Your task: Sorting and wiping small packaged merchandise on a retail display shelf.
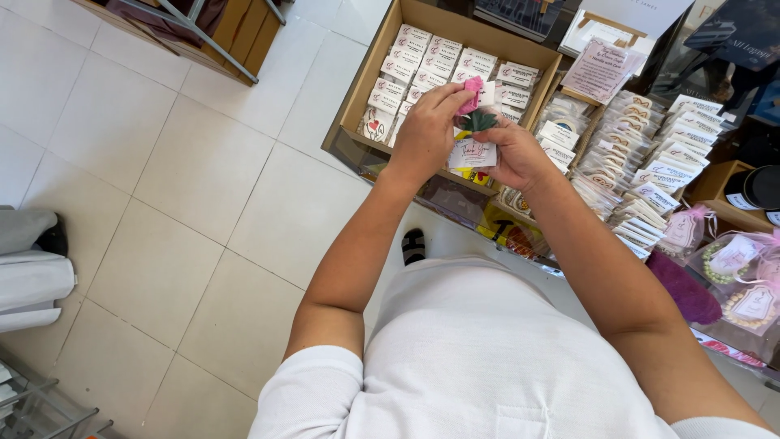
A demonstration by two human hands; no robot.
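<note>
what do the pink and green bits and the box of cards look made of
Pink piece and green leaf, pinched by the left hand and right hand: matte and soft, probably felt. Box: plain brown cardboard with raw edges. White card: thin paper stock.

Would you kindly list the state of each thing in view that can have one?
Left hand: grip closed on pink piece, above the box.
Right hand: grip closed on white card.
Pink piece: held, raised at the card's top.
Green leaf piece: on the card, below the pink piece.
White card: held upright, facing the camera.
Cardboard box: open, filled with rows of packets.
Packets: standing in rows.
</note>
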